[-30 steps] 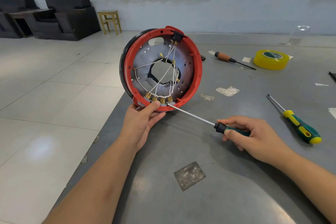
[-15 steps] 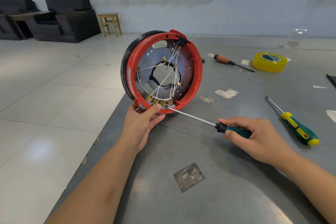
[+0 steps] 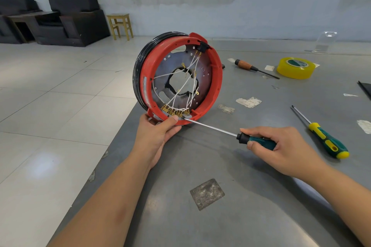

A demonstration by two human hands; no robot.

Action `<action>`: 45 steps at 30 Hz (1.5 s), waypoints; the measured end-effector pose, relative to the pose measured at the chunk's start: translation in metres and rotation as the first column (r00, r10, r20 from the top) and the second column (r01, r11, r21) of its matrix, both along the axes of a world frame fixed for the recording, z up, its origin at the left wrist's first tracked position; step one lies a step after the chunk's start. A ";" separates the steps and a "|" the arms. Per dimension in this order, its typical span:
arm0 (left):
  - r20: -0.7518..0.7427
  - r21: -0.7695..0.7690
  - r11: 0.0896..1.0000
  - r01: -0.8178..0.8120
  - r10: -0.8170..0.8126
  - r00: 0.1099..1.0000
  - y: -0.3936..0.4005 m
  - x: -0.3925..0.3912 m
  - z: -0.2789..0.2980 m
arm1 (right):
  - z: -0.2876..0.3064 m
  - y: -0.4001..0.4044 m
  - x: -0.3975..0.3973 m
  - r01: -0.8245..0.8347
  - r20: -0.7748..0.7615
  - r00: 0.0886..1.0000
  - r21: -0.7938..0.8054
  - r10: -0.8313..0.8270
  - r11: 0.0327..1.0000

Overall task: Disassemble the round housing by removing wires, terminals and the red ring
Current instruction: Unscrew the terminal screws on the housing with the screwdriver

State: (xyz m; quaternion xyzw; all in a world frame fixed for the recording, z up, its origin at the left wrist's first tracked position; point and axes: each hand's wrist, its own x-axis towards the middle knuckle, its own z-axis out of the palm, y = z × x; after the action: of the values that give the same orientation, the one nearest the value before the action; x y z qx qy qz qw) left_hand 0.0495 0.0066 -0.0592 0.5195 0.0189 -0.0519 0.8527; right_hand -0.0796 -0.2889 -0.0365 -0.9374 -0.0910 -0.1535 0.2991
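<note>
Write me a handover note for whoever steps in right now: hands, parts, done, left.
Left hand grips the bottom edge of the round housing, which stands tilted on edge at the table corner.
Right hand holds the green screwdriver, its tip at the row of brass terminals at the bottom.
Done: nothing visibly removed. White wires are strung across the inside and the red ring is on.
Left: free terminals, pull wires, take the ring off.
A spare yellow-green screwdriver, a wooden-handled screwdriver and a tape roll lie to the right.
</note>
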 end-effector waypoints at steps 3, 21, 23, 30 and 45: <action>0.008 0.030 1.000 -0.003 0.002 1.000 -0.001 0.000 -0.001 | 0.002 0.000 0.000 -0.005 -0.020 1.000 -0.009 0.004 1.000; 0.052 0.047 0.999 0.024 -0.026 0.998 -0.001 0.000 -0.001 | -0.010 0.019 -0.009 0.018 0.015 1.000 -0.135 -0.016 0.991; 0.033 0.038 0.999 0.006 -0.007 0.999 -0.002 0.000 0.000 | -0.012 0.020 -0.008 0.025 0.023 1.000 -0.137 -0.022 0.990; -0.005 0.009 1.000 0.009 -0.009 1.000 -0.002 -0.001 0.003 | -0.018 0.025 -0.006 0.004 0.008 1.000 -0.085 -0.003 0.996; -0.049 -0.048 0.999 -0.005 0.003 0.999 -0.002 -0.002 0.007 | -0.023 0.022 0.002 0.024 -0.050 0.999 0.127 -0.018 0.992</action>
State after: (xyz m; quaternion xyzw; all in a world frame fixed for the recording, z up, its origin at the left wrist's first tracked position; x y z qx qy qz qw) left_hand 0.0478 0.0044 -0.0525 0.4976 0.0394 -0.0632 0.8642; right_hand -0.0778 -0.2666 -0.0593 -0.9208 -0.0637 -0.1391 0.3588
